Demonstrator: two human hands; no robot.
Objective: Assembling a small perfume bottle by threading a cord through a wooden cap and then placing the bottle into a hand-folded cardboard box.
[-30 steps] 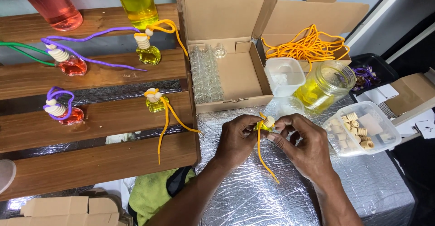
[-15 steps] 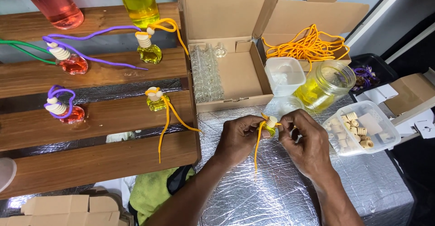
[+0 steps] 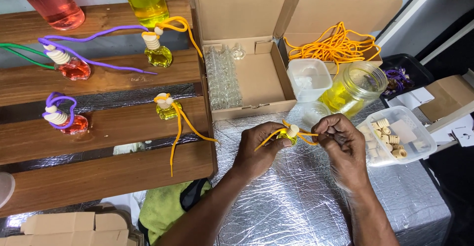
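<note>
My left hand (image 3: 256,147) grips a small bottle of yellow liquid (image 3: 286,136) with a ribbed wooden cap (image 3: 293,130), above the silver foil table (image 3: 296,201). My right hand (image 3: 340,142) pinches the orange cord (image 3: 311,136) that runs through the cap. One end of the cord sticks out to the left over my left fingers.
An open cardboard box (image 3: 247,73) holds several empty small glass bottles (image 3: 222,78). A glass jar of yellow liquid (image 3: 355,85), a clear tub (image 3: 308,78), a tub of wooden caps (image 3: 395,135) and a pile of orange cords (image 3: 333,43) stand behind. Finished bottles (image 3: 168,105) lie on wooden shelves (image 3: 98,122) at left.
The cord that hung down below my hands has been pulled up and now runs sideways through the cap. Both hands stay at the same spot.
</note>
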